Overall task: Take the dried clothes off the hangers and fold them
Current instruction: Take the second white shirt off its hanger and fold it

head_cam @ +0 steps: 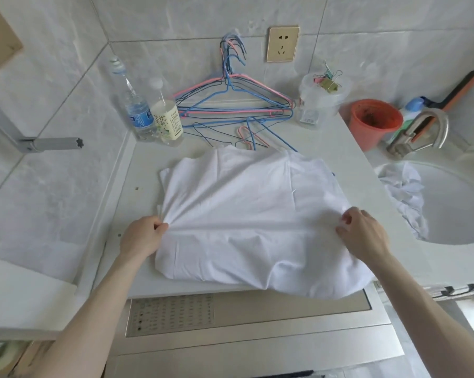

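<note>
Folding is judged to be the step in hand. At the left, the left hand [144, 236] is closed in a pinch on the left edge of the white thin-cotton garment [244, 214], and cloth is bunched into creases at its fingers. The garment is laid flat on the pale stone-look bench [137, 170], off its hanger, with its near edge hanging slightly over the bench front. At the right, the right hand [364, 236] is pinched on the right edge, thumb and forefinger curled round a small tuck.

For a clean fold, both edges should be lifted together and held at even tension, so that the creases at the left pinch are drawn out. The fold line should be kept square to the sides, and the overhanging hem brought onto the bench before it is pressed flat. Thin cloth is expected to slip and wrinkle easily.

Containers, left to right:
- Two clear plastic bottles [139, 110] stand at the back; their fill levels cannot be told.
- Pink and blue wire hangers [230, 105] are piled bare behind the garment.
- Coloured binder clips [327, 80] are held in a clear plastic tub [323, 102].
- Only dark specks are seen inside the round orange-red plastic bucket [374, 124].
- A crumpled white cloth [404, 192] is lying in the round white basin [462, 214].
</note>
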